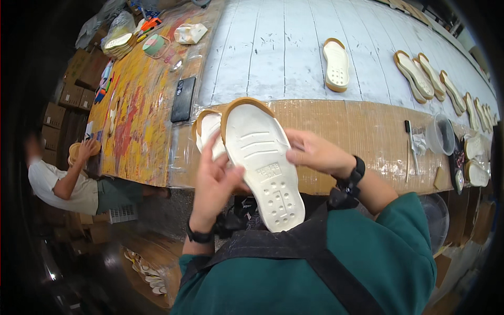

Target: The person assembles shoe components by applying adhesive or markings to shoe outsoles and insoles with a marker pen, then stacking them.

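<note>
A white shoe sole (257, 142) with a tan rim is held tilted in front of my chest, its ridges and round dimples facing up. My right hand (317, 153) pinches its right edge, thumb on the upper face. On the opposite edge, my left hand (212, 181), slightly blurred, grips it with the thumb against the white face; some fingertips are hidden. Behind it, partly covered, another sole (211, 125) with a tan rim rests on the cardboard-covered table edge (346, 123).
Single soles (336, 65) and a row of soles (415, 76) lie on the white board. A phone (183, 100) is at left; a brush (411, 144) and a plastic cup (440, 135) stand right. Another person (63, 181) handles a sole at far left.
</note>
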`<action>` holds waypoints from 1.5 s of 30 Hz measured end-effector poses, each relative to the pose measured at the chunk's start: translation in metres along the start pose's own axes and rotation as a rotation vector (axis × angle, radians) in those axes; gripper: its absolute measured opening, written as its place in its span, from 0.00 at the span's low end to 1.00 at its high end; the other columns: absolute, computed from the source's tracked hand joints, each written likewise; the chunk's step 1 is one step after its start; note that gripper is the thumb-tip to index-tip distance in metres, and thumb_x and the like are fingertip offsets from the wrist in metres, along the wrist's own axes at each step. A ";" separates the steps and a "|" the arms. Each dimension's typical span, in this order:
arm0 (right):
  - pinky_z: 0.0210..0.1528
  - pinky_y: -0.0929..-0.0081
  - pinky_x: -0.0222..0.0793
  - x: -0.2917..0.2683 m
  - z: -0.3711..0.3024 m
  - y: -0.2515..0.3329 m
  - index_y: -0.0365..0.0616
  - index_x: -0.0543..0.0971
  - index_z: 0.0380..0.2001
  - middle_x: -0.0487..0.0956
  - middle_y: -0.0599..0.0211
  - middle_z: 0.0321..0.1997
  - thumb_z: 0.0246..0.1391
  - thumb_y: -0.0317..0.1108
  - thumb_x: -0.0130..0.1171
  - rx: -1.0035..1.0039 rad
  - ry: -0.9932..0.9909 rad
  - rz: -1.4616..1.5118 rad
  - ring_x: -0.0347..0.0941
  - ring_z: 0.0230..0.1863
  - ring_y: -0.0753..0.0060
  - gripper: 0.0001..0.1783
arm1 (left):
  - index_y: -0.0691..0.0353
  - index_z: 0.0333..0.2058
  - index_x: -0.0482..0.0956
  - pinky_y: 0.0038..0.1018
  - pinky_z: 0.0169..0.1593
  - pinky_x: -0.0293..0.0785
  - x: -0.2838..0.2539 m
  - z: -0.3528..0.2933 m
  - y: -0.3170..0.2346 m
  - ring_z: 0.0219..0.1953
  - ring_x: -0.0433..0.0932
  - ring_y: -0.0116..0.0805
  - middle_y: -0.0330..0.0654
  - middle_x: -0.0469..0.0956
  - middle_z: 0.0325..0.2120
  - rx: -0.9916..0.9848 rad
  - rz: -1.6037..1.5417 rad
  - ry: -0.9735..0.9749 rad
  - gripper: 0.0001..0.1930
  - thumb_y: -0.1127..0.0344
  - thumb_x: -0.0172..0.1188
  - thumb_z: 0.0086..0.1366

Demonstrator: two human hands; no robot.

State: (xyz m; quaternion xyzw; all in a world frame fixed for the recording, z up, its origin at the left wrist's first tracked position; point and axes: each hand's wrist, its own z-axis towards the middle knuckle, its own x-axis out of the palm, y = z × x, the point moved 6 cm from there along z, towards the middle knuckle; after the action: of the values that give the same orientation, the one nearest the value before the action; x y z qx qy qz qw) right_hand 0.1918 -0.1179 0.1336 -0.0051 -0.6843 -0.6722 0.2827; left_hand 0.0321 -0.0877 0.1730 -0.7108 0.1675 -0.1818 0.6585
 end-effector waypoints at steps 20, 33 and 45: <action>0.42 0.77 0.66 0.051 -0.013 0.039 0.38 0.58 0.55 0.71 0.51 0.46 0.34 0.35 0.67 -0.508 -0.169 -0.528 0.72 0.43 0.66 0.43 | 0.61 0.58 0.46 0.28 0.48 0.69 -0.020 0.002 -0.009 0.49 0.68 0.33 0.47 0.63 0.49 0.314 -0.397 -0.316 0.28 0.75 0.46 0.60; 0.45 0.75 0.68 0.044 -0.004 0.031 0.39 0.66 0.50 0.72 0.58 0.46 0.29 0.41 0.69 -0.406 0.029 -0.479 0.71 0.45 0.68 0.41 | 0.64 0.42 0.64 0.24 0.36 0.75 -0.028 0.005 0.025 0.34 0.73 0.29 0.43 0.71 0.36 0.055 -0.729 -0.026 0.17 0.55 0.45 0.63; 0.47 0.78 0.66 0.005 -0.004 0.007 0.34 0.69 0.45 0.74 0.59 0.43 0.51 0.31 0.54 -0.098 -0.141 -0.157 0.71 0.44 0.73 0.18 | 0.65 0.41 0.63 0.30 0.31 0.76 -0.035 0.008 0.011 0.30 0.75 0.40 0.52 0.70 0.35 -0.092 -0.900 0.194 0.17 0.58 0.50 0.59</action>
State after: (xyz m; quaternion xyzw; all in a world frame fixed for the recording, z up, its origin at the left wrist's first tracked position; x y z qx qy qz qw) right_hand 0.1920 -0.1229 0.1420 -0.0123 -0.6671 -0.7228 0.1798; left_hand 0.0050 -0.0651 0.1607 -0.7210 -0.0891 -0.5077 0.4631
